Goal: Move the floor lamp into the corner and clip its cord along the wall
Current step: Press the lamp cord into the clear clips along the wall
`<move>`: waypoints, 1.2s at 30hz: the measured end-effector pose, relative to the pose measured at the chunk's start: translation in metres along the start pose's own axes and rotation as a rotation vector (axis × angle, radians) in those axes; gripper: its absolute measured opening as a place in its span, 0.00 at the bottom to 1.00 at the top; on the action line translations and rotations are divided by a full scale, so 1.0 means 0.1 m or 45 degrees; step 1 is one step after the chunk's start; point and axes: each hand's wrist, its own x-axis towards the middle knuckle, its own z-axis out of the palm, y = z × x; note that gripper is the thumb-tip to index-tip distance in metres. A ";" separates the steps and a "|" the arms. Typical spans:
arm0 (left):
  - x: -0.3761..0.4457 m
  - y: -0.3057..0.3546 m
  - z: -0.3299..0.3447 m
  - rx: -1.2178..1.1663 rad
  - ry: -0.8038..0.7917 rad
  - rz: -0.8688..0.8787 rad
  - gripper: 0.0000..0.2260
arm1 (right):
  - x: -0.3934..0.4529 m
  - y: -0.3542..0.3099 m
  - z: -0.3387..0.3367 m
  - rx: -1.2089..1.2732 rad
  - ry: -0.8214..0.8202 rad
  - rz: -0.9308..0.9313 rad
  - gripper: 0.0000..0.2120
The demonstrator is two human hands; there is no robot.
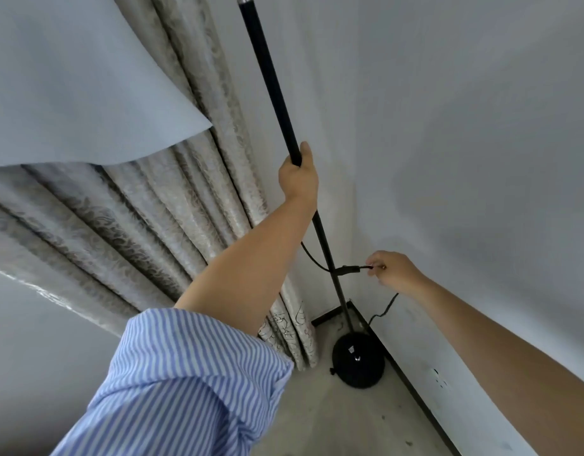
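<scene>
The floor lamp has a thin black pole (267, 74) rising from a round black base (358, 360) that stands on the floor in the corner. My left hand (299, 177) is wrapped around the pole about halfway up. The black cord (317, 260) loops off the pole to an inline switch (348, 269). My right hand (392, 271) pinches the cord just past the switch, close to the right wall. From that hand the cord drops toward the base.
Patterned beige curtains (172, 192) hang left of the pole, reaching the floor beside the base. A pale sheet (70, 87) fills the upper left. White walls (481, 143) meet behind the lamp, with a dark skirting (412, 386) along the bottom.
</scene>
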 end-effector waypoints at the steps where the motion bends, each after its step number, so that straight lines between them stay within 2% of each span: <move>1: 0.00 -0.01 0.00 0.005 -0.005 0.002 0.17 | 0.00 0.00 0.00 0.024 0.009 0.004 0.14; 6: 0.10 -0.04 -0.02 0.079 -0.029 0.021 0.18 | 0.04 -0.08 0.03 0.103 0.038 0.036 0.18; 20: 0.21 -0.09 -0.11 0.220 -0.139 0.027 0.16 | -0.04 -0.17 -0.05 0.049 0.205 -0.114 0.11; 24: 0.21 -0.11 -0.14 0.246 -0.188 0.033 0.22 | -0.10 -0.25 -0.17 0.055 0.185 -0.122 0.11; 27: 0.19 -0.08 -0.16 0.379 -0.280 0.039 0.12 | -0.16 -0.32 -0.29 0.086 0.094 -0.058 0.12; 29: 0.14 -0.10 -0.18 0.521 -0.333 0.080 0.08 | -0.23 -0.34 -0.36 0.143 0.045 -0.007 0.11; 32: 0.02 -0.15 -0.23 0.727 -0.345 0.123 0.17 | -0.37 -0.32 -0.42 0.179 0.019 0.030 0.10; 36: -0.20 -0.30 -0.38 0.964 -0.328 0.027 0.21 | -0.61 -0.22 -0.37 0.231 0.010 0.086 0.13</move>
